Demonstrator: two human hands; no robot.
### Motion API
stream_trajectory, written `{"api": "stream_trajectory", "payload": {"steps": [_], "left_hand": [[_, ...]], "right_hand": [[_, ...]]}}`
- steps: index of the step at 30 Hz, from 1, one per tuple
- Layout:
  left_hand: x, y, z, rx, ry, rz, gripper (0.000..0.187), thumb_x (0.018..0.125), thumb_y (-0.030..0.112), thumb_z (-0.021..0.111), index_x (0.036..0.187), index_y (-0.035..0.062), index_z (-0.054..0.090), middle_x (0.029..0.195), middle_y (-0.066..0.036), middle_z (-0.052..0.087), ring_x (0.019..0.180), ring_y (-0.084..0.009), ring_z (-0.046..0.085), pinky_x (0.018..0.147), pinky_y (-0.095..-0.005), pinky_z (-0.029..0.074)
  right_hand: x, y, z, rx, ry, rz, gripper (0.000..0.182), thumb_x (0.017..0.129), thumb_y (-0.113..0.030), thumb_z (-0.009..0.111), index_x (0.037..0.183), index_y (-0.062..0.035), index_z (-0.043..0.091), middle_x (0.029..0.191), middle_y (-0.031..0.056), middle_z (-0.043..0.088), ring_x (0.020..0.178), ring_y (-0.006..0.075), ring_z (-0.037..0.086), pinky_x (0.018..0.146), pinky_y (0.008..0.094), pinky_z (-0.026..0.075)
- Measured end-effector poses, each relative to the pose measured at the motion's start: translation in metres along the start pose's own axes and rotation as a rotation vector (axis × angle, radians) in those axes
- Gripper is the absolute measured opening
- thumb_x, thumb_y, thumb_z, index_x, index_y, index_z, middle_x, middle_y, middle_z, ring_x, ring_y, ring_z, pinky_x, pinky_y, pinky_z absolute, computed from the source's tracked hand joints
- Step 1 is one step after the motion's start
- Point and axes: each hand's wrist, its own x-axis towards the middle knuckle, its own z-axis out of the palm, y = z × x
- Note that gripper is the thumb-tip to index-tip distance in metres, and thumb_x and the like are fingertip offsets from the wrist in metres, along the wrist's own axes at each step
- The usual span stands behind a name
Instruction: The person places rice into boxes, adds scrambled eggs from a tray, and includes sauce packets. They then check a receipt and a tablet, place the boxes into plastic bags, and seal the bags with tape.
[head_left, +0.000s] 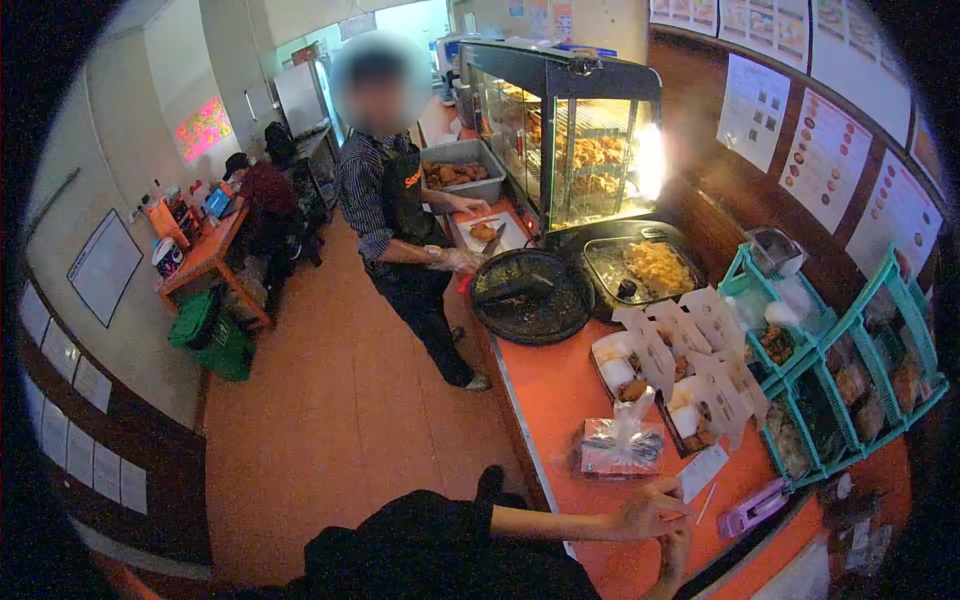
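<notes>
My left hand (643, 512) reaches across the counter's near end, its fingers pinched together around something small that I cannot make out. Just below it, close to its fingertips, is my right hand (676, 548); its fingers are partly hidden and blurred. A white paper slip (703, 473) lies just beyond the hands, with a thin pale stick or pen (707, 503) beside it. To the right rests a purple stapler (752, 508). Past my left hand stands a knotted clear plastic bag (622, 447) with a dark box-like item inside. Open food boxes (690, 412) hold fried pieces and white containers.
Teal baskets (830, 375) hold bagged food at right. A black round tray (532, 297), a fried-food tray (645, 268) and a lit display cabinet (600, 150) stand farther along. A gloved co-worker (385, 200) is at the counter; another person (268, 190) is near a table.
</notes>
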Motion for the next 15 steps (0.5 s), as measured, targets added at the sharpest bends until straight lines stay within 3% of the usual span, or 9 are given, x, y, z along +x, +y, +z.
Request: {"api": "stream_trajectory", "payload": {"steps": [3,5,9,10,12,14,15], "left_hand": [[-0.025,-0.027,-0.012,0.122,-0.011,-0.029,0.013,0.078,0.017,0.072,0.085,0.0062,0.072,0.083,-0.008,0.055,0.079,-0.0232,0.055,0.066,-0.0360,0.046],[-0.039,-0.041,-0.019,0.095,-0.098,-0.184,0.012,0.078,0.018,0.073,0.084,0.0077,0.073,0.094,-0.010,0.057,0.097,-0.0246,0.054,0.079,-0.0394,0.046],[-0.044,-0.052,-0.031,0.157,0.007,-0.110,0.015,0.075,0.018,0.075,0.083,0.0055,0.072,0.106,-0.011,0.056,0.106,-0.0274,0.054,0.088,-0.0382,0.046],[-0.044,-0.054,-0.035,0.144,-0.007,-0.152,0.015,0.076,0.018,0.075,0.085,0.0056,0.073,0.110,-0.011,0.056,0.110,-0.0276,0.053,0.092,-0.0391,0.045],[-0.045,-0.056,-0.041,0.135,-0.016,-0.198,0.016,0.076,0.018,0.075,0.086,0.0056,0.073,0.115,-0.012,0.056,0.114,-0.0279,0.051,0.095,-0.0400,0.043],[-0.046,-0.058,-0.046,0.086,0.021,-0.182,0.016,0.077,0.018,0.074,0.087,0.0049,0.073,0.119,-0.013,0.056,0.113,-0.0275,0.051,0.096,-0.0414,0.042],[-0.047,-0.059,-0.049,0.090,0.023,-0.187,0.016,0.077,0.018,0.074,0.087,0.0049,0.073,0.119,-0.013,0.056,0.113,-0.0275,0.051,0.096,-0.0414,0.042]], "right_hand": [[0.019,0.048,0.012,0.085,-0.084,0.081,0.033,0.096,-0.025,0.051,0.121,-0.0023,0.053,0.119,0.0113,0.055,0.105,0.0208,0.055,0.092,0.0313,0.044],[0.029,0.073,0.024,0.128,-0.118,0.111,0.033,0.097,-0.026,0.050,0.119,-0.0019,0.054,0.118,0.0106,0.054,0.104,0.0208,0.056,0.090,0.0308,0.045],[0.039,0.100,0.048,0.260,-0.102,0.135,0.043,0.098,-0.028,0.045,0.132,-0.0013,0.046,0.129,0.0121,0.049,0.116,0.0241,0.051,0.098,0.0335,0.042],[0.060,0.149,0.022,0.193,-0.138,0.095,0.041,0.099,-0.026,0.039,0.132,-0.0026,0.044,0.128,0.0093,0.051,0.115,0.0225,0.051,0.098,0.0325,0.043],[0.066,0.145,0.032,0.129,-0.179,0.061,0.040,0.100,-0.024,0.032,0.133,-0.0040,0.043,0.127,0.0064,0.053,0.115,0.0210,0.052,0.098,0.0315,0.043],[0.061,0.114,0.054,0.138,-0.224,0.167,0.046,0.095,-0.031,0.048,0.130,-0.0014,0.047,0.128,0.0089,0.049,0.117,0.0201,0.049,0.099,0.0343,0.041],[0.065,0.127,0.043,0.142,-0.227,0.173,0.046,0.095,-0.031,0.048,0.130,-0.0014,0.047,0.128,0.0089,0.049,0.117,0.0201,0.049,0.099,0.0343,0.041]]}}
